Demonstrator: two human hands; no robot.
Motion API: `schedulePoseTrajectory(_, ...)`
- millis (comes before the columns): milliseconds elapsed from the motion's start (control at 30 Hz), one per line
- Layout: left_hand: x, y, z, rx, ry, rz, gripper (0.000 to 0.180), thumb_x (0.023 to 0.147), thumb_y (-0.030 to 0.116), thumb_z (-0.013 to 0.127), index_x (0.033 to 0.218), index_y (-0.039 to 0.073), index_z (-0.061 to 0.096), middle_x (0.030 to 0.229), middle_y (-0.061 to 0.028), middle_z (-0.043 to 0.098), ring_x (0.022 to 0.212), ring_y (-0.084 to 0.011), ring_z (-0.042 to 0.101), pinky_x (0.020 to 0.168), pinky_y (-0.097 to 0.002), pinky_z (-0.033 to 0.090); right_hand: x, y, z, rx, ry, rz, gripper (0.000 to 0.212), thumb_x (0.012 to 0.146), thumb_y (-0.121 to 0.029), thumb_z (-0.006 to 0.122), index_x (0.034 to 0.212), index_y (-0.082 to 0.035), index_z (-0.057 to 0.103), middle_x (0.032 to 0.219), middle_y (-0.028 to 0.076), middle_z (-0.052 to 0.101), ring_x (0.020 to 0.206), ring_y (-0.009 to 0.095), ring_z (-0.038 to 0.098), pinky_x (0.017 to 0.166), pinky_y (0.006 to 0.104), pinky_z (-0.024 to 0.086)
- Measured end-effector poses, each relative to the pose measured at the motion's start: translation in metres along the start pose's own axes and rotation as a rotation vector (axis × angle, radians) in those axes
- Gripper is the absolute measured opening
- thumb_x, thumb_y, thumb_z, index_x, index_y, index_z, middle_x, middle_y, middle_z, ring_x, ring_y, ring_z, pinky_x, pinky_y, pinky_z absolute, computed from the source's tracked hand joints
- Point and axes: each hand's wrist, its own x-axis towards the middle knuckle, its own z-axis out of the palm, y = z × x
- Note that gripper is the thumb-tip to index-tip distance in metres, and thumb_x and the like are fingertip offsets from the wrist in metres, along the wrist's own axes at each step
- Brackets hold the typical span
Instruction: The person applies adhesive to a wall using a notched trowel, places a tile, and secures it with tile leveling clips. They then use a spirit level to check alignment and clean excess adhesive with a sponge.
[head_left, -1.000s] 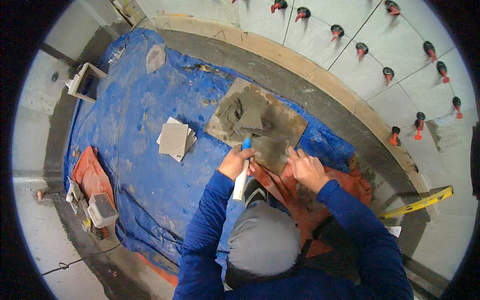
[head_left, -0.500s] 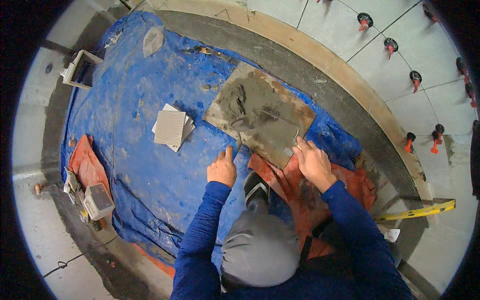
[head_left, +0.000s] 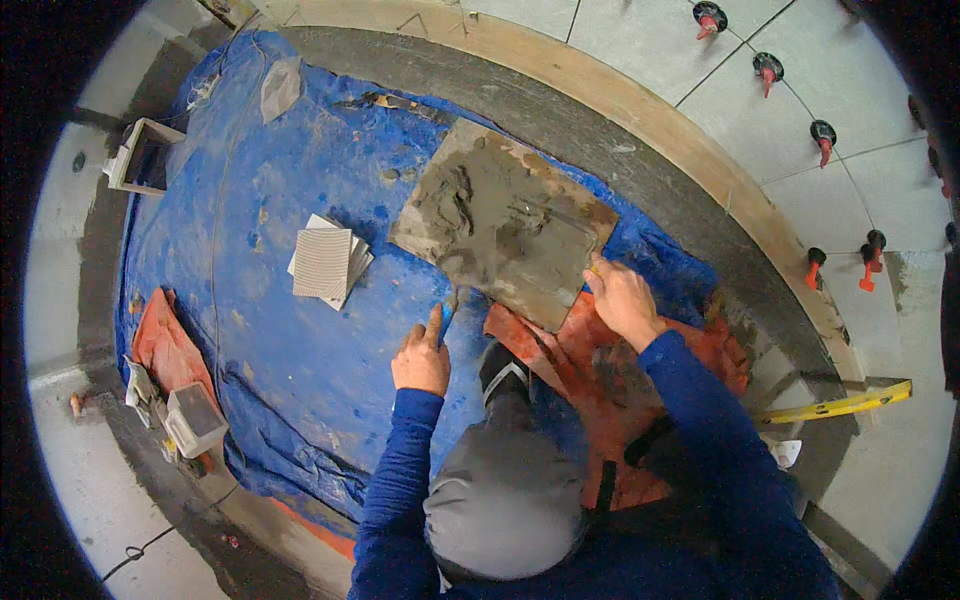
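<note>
My left hand [head_left: 422, 362] is closed around the blue handle of a small mortar-smeared trowel [head_left: 448, 312], whose dirty end reaches the near-left edge of a square board or slab [head_left: 545, 312]. Grey wet mortar [head_left: 490, 215] covers much of this slab, heaped in lumps toward its far left. At the slab's right side, my right hand [head_left: 626, 303] grips the yellow handle of a larger trowel [head_left: 595, 268]. Its blade lies low over the mortar and is hard to make out under the grey coating.
Ridged white tiles [head_left: 322, 262] lie stacked on the blue tarp [head_left: 280, 180]. An orange-red cloth [head_left: 590, 355] lies by my knee [head_left: 507, 500]. Yellow spirit level [head_left: 835, 403] at right; pale floor tiles [head_left: 730, 95] with red-and-black clips [head_left: 768, 70] beyond the wooden strip [head_left: 640, 110].
My left hand and its small trowel have drawn back from the mortar toward the slab's near edge. Mortar now lies smoother and wider near the large trowel. The whole view has shifted slightly.
</note>
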Motion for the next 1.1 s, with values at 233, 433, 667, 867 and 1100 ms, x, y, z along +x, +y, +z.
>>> schedulePoseTrajectory(233,-0.001,0.018,0.015,-0.413,-0.130,0.029,0.058,0.084,0.017,0.074,0.141,0.015,0.060,0.102,-0.0189,0.072,0.086,-0.0316,0.072,0.076,-0.0420,0.057,0.008,0.055,-0.005,0.273,-0.141,0.249,0.037,0.099,-0.038,0.060,0.109,-0.004,0.068,0.078,0.016,0.068,0.069,0.030,0.068,0.064,0.0427,0.055)
schedulePoseTrajectory(433,0.003,0.043,0.034,-1.216,-0.677,-0.418,0.047,0.091,0.019,0.073,0.132,-0.004,0.062,0.097,-0.0108,0.071,0.075,-0.0172,0.066,0.066,-0.0344,0.055,0.023,0.154,0.008,0.430,-0.380,0.329,0.035,0.096,-0.037,0.066,0.095,-0.002,0.066,0.077,0.010,0.064,0.064,0.022,0.062,0.060,0.0366,0.051)
schedulePoseTrajectory(667,0.033,0.075,0.089,-1.886,-0.822,-0.655,0.037,0.100,0.032,0.064,0.127,0.006,0.064,0.105,-0.0038,0.068,0.087,-0.0153,0.066,0.074,-0.0330,0.056,-0.019,0.056,0.041,0.097,0.119,-0.064,0.042,0.095,-0.031,0.066,0.123,0.001,0.061,0.109,0.018,0.069,0.105,0.036,0.064,0.092,0.0477,0.051)
schedulePoseTrajectory(867,0.028,0.118,0.103,-1.768,-1.043,-0.390,0.043,0.104,0.045,0.054,0.130,0.011,0.061,0.124,-0.0028,0.065,0.109,-0.0169,0.060,0.094,-0.0327,0.048,-0.071,-0.020,0.062,0.964,-0.152,0.382,0.064,0.096,-0.028,0.067,0.148,0.001,0.044,0.131,0.023,0.063,0.106,0.033,0.068,0.095,0.0440,0.052)
schedulePoseTrajectory(1100,0.027,0.086,0.080,-1.734,-0.675,-0.441,0.057,0.104,0.049,0.052,0.143,0.007,0.052,0.137,-0.0079,0.060,0.114,-0.0200,0.061,0.091,-0.0354,0.051,-0.035,0.008,0.032,0.461,-0.288,0.235,0.062,0.093,-0.019,0.063,0.148,0.002,0.045,0.132,0.030,0.061,0.120,0.040,0.062,0.102,0.0416,0.048)
